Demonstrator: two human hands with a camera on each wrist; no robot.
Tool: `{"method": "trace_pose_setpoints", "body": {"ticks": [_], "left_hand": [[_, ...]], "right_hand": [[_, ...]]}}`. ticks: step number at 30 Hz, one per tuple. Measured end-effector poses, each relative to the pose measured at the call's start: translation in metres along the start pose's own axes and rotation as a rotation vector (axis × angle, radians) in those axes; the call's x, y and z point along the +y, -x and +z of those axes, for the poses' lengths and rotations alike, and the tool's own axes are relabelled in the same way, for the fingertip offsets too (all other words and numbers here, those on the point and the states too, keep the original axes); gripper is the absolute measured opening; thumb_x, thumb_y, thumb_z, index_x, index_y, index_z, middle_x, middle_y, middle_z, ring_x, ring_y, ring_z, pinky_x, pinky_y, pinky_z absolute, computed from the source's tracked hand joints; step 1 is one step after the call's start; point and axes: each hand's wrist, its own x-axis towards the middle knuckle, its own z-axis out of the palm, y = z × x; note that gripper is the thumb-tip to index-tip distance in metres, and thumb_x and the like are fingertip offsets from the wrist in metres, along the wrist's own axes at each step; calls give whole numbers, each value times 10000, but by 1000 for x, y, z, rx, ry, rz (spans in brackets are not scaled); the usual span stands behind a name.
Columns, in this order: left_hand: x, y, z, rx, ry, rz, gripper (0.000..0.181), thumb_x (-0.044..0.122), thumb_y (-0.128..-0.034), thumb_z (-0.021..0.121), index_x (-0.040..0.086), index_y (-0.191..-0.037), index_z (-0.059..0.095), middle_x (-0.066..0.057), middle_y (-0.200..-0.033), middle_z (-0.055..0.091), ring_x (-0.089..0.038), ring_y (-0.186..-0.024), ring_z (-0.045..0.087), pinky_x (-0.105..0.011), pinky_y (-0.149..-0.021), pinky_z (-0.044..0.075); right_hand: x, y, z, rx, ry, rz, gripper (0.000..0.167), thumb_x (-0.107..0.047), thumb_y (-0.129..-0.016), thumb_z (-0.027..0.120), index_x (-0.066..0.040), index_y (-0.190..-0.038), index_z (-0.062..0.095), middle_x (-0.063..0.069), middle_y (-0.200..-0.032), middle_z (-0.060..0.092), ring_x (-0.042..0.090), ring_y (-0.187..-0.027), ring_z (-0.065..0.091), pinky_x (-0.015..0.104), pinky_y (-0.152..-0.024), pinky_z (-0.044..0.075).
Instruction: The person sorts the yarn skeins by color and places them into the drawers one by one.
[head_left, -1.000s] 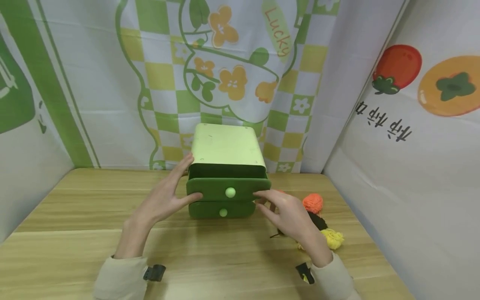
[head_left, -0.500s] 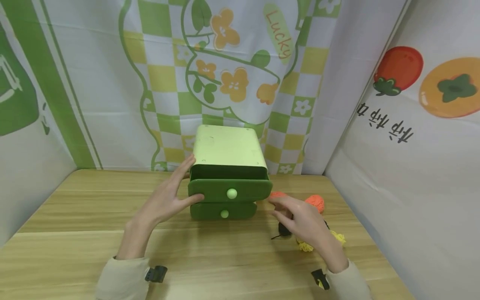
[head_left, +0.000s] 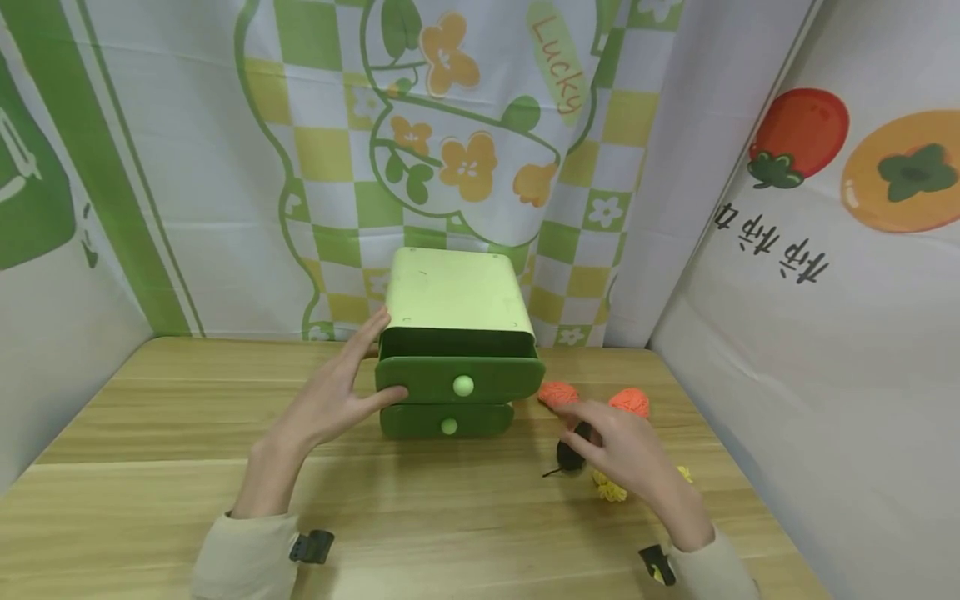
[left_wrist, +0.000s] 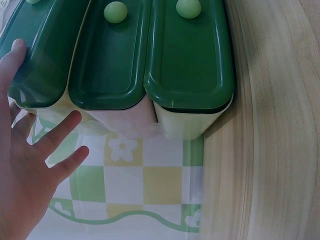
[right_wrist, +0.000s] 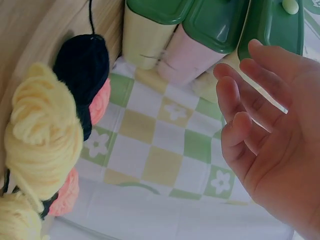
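A pale green cabinet (head_left: 453, 287) has dark green drawers; its upper visible drawer (head_left: 420, 379) is pulled partly out. My left hand (head_left: 326, 400) lies along the cabinet's left side, thumb on that drawer's front and other fingers spread. The left wrist view shows this hand (left_wrist: 30, 165) beside three drawer fronts. Away from the cabinet, my right hand (head_left: 630, 450) hovers with loosely bent fingers over yarn: orange balls (head_left: 558, 393), a black one (head_left: 570, 454) and yellow yarn (head_left: 611, 487). In the right wrist view this hand (right_wrist: 285, 120) holds nothing, well apart from the yellow yarn (right_wrist: 42, 135).
The wooden table (head_left: 420, 533) carries the cabinet and yarn. Behind it hangs a green and yellow checked cloth (head_left: 322, 154). A printed fabric wall (head_left: 847, 350) borders the right side, and another pale wall (head_left: 60, 333) the left.
From the right edge of the drawer front, my right hand has moved rightward over the yarn, uncovering an orange ball. My left hand has stayed on the cabinet.
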Motion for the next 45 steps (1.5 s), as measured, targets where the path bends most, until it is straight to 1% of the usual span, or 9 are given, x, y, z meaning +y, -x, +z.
{"method": "trace_pose_setpoints", "body": {"ticks": [3, 9, 18, 24, 26, 29, 31, 33, 45], "left_hand": [[0, 0, 0, 0, 0, -1, 998, 575, -874, 684, 429, -1581, -4, 99, -1679, 33, -406, -1448, 347, -750, -1076, 291], [1, 0, -1, -2, -1, -1, 998, 576, -875, 683, 424, -1583, -4, 104, -1679, 25, -411, -1472, 295, -747, -1086, 280], [0, 1, -2, -1, -1, -4, 999, 574, -875, 685, 422, -1583, -3, 67, -1685, 36, -411, -1470, 300, -742, -1090, 282], [0, 0, -2, 2, 0, 6, 994, 572, -879, 680, 420, -1584, -4, 60, -1686, 39, -410, -1464, 314, -744, -1086, 283], [0, 0, -2, 3, 1, 9, 993, 572, -878, 681, 422, -1583, -1, 64, -1686, 39, -405, -1470, 303, -743, -1091, 279], [0, -1, -1, 2, -2, 13, 993, 575, -878, 679, 419, -1584, -1, 55, -1687, 42, -404, -1477, 288, -738, -1095, 280], [1, -2, -1, 0, 1, 12, 994, 578, -876, 680, 419, -1584, 1, 57, -1686, 42, -401, -1482, 279, -731, -1100, 281], [1, -2, -1, -3, 3, 8, 995, 585, -875, 677, 421, -1583, -2, 69, -1685, 35, -401, -1480, 284, -729, -1100, 285], [0, -1, -1, -2, 3, 2, 991, 589, -877, 672, 422, -1582, -5, 72, -1685, 31, -402, -1480, 283, -729, -1097, 289]], "right_hand": [[4, 4, 0, -27, 27, 36, 161, -303, -900, 738, -254, -1049, 699, -101, -932, 703, -67, -631, 475, 156, -544, 418], [10, 11, -1, -70, 31, 65, 272, -312, -899, 737, -261, -1162, 688, -82, -965, 712, -71, -649, 497, 168, -562, 437], [19, 19, 1, -114, 17, 117, 354, -302, -906, 731, -249, -1249, 666, -82, -993, 706, -68, -647, 496, 177, -556, 433], [28, 28, 2, -143, 31, 146, 379, -327, -905, 725, -201, -1259, 674, -65, -1019, 714, -55, -630, 489, 186, -556, 433], [31, 30, 2, -145, 43, 153, 386, -339, -906, 723, -189, -1259, 676, -41, -1073, 717, -4, -684, 563, 228, -597, 484], [34, 35, 4, -145, 56, 168, 395, -367, -910, 714, -191, -1260, 676, 3, -1170, 710, 132, -864, 679, 352, -712, 567], [36, 37, 4, -146, 61, 174, 403, -388, -909, 710, -192, -1260, 677, 20, -1198, 704, 212, -991, 694, 438, -789, 579], [38, 39, 5, -153, 64, 185, 419, -422, -909, 701, -199, -1264, 676, 18, -1184, 706, 235, -1024, 694, 468, -807, 578], [55, 48, 9, -206, 64, 238, 417, -342, -879, 751, -182, -1257, 677, 8, -1095, 700, 201, -951, 671, 392, -749, 554]]}}
